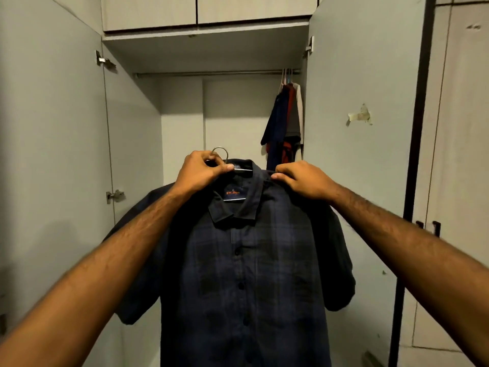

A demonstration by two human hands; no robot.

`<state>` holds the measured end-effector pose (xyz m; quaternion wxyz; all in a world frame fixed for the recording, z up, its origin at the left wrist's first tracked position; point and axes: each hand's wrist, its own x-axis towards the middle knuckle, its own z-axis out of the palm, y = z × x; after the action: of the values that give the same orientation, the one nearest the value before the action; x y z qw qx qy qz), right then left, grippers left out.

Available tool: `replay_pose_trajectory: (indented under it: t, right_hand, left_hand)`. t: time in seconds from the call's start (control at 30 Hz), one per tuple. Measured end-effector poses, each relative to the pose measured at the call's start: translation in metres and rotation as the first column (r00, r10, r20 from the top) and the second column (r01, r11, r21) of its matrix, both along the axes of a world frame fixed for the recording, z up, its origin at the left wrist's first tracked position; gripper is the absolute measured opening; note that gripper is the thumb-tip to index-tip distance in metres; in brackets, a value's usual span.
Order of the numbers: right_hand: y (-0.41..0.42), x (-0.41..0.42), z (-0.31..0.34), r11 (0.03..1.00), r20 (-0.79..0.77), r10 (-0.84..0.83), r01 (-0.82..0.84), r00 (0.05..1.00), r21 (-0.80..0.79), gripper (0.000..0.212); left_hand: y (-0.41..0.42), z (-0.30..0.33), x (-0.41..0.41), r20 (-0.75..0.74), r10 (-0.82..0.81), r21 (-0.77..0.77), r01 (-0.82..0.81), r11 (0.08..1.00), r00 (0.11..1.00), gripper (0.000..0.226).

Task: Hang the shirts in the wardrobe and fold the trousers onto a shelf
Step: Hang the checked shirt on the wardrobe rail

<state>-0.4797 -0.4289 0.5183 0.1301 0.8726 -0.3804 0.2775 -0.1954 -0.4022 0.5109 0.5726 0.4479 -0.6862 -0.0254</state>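
Far left: open wardrobe door (53, 154), grey, with two metal hinges on its inner edge. Next, left hand (202, 170) raised in front of the wardrobe (182, 123), fingers curled and pinching the neck of a metal hanger (225, 161), just below its round hook, which rises above the knuckles. Directly under and right of that hand: dark blue checked shirt (251, 274), on the hanger, buttoned down the front, collar open with an orange-lettered label showing inside, short sleeves drooping on both sides. Shirt held up in the air before the open compartment, below the level of the rail (211, 74) and not touching it. At the shirt's right shoulder seam, beside the collar: right hand (304, 181), thumb and curled fingers pinching the fabric. Both forearms stretched forward from the lower corners, shirt hanging between them.

Inside the wardrobe: pale back wall, horizontal rail across the top of the compartment, bare along most of its length. At the rail's right end, pushed against the side wall: a small cluster of hung garments (284, 120), dark blue, red-orange and beige, on thin hangers. Above the compartment: closed upper cabinet doors (206, 9). Further right: second open door (357, 154), with a torn scrap of tape (361, 115) stuck on it. Far right: a dark vertical edge, then closed pale doors with dark handles (428, 227).
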Motion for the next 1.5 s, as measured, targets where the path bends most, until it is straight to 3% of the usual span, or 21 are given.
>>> replay_pose_trajectory:
  t: [0.13,0.2,0.3,0.53,0.8,1.0,1.2,1.5]
  right_hand:
    - [-0.027,-0.008,0.017,0.972,0.055,-0.139,0.147,0.989,-0.185,0.033]
    - [-0.042,-0.010,0.025,0.948,0.084,-0.196,0.211,0.977,-0.238,0.033]
    - [-0.069,-0.008,0.036,0.914,0.137,-0.257,0.287,0.957,-0.287,0.033]
    - [-0.171,0.026,0.051,0.846,0.188,-0.352,0.398,0.917,-0.355,0.037]
    - [-0.315,0.070,0.122,0.776,0.204,-0.412,0.459,0.888,-0.432,0.036]
    - [-0.389,0.078,0.181,0.679,0.209,-0.486,0.517,0.849,-0.522,0.037]
    - [-0.448,0.102,0.212,0.594,0.202,-0.581,0.580,0.788,-0.557,0.024]
    - [-0.517,0.085,0.270,0.456,0.273,-0.640,0.641,0.718,-0.618,0.020]
  left_hand:
    - [-0.029,0.014,-0.007,-0.094,-0.013,-0.067,0.007,0.998,0.995,0.022]
    - [-0.048,0.009,0.003,0.038,0.125,-0.048,-0.123,0.991,0.991,0.020]
    - [-0.087,0.003,0.019,0.261,0.302,-0.066,-0.296,0.953,0.917,0.020]
    - [-0.202,0.020,0.049,0.299,0.448,-0.171,-0.415,0.894,0.842,0.019]
    - [-0.386,0.079,0.088,0.313,0.428,-0.191,-0.385,0.903,0.848,0.042]
    - [-0.498,0.130,0.082,0.282,0.295,-0.248,-0.228,0.942,0.913,0.057]
    - [-0.574,0.158,0.032,0.150,0.015,-0.160,0.009,0.987,0.989,0.059]
    - [-0.651,0.209,-0.030,0.151,-0.078,-0.168,0.103,0.980,0.986,0.070]
